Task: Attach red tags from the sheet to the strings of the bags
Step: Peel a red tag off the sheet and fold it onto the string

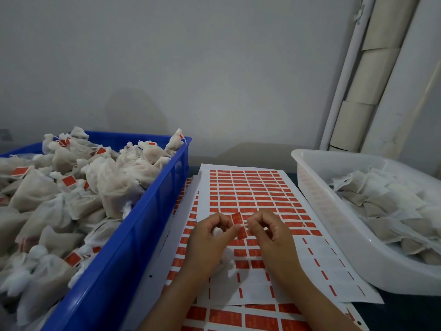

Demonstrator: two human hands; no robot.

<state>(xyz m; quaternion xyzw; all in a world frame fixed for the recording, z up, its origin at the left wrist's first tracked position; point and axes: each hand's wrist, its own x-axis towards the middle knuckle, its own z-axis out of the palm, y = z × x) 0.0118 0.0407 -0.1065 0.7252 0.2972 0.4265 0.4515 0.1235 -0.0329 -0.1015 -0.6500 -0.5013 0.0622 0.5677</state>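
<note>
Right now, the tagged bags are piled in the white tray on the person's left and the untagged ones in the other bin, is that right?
Not quite: the head view shows the tagged bags piled in the blue bin on the person's left. The white tray sits on the right and holds the untagged ones.

- Two bare forearms come into the head view from the bottom edge, each ending in a bare hand.
- The left hand (210,237) wears no glove, ring or bracelet that shows.
- The right hand (272,235) is likewise ungloved, with no ring or watch to be seen on it.
- No sleeve or cuff shows on either forearm up to the frame's edge.
- The fingernails are too small and blurred to tell anything about them.
</note>
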